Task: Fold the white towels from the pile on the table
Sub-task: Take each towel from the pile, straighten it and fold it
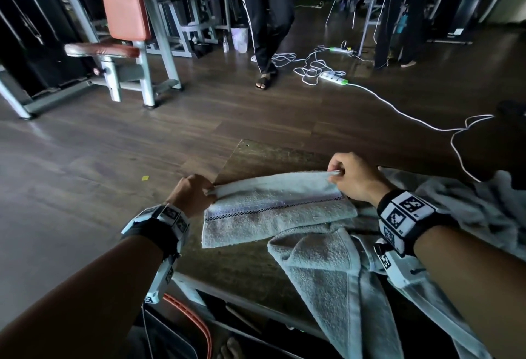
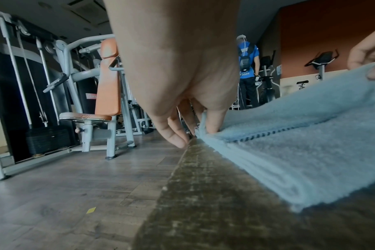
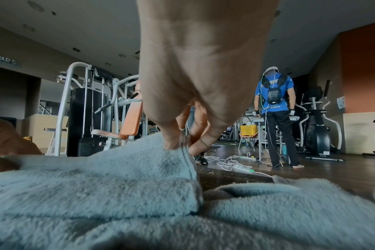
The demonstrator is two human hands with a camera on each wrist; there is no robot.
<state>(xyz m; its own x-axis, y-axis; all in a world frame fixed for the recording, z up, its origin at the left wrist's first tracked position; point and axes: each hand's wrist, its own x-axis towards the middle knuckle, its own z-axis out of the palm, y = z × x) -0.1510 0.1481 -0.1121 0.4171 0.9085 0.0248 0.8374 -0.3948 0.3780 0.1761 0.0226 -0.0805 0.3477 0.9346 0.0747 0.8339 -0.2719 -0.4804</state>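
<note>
Head view: left hand (image 1: 191, 195) and right hand (image 1: 354, 178) each pinch far corners of half-folded towel (image 1: 273, 210) on table (image 1: 256, 262); pile (image 1: 455, 205) beside.

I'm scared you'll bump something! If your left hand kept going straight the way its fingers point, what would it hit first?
Probably the table edge: the left hand points down, pinching the white towel corner just above it. Depth is unclear; it might slip past to the floor.

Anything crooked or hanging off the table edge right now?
Yes. The loose towel nearest the person drapes over the table's near edge, bunched rather than flat. The towel being folded, pinched by left hand and right hand, sits slightly skewed.
</note>
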